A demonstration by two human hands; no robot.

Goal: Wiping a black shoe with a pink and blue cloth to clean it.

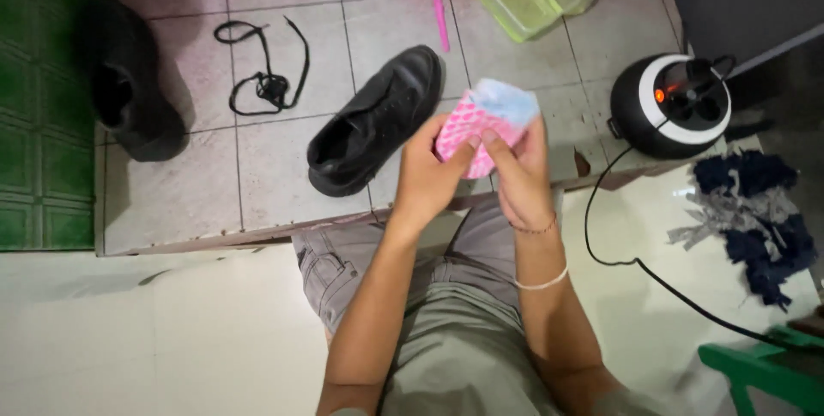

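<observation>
1. Head camera is showing both hands gripping a pink-and-blue sponge [485,128], just right of the black shoe [378,120].
2. Left hand [429,180] is pinching its lower edge.
3. Right hand [519,171] is clasping its right side.
4. Black laces [262,72] are lying left of the shoe.

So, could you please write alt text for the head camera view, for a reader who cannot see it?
Seen from above, a seated person's left hand and right hand together hold a pink and light blue cloth over a tiled floor. One black shoe lies just left of the hands, with a loose black shoelace beyond it.
</observation>
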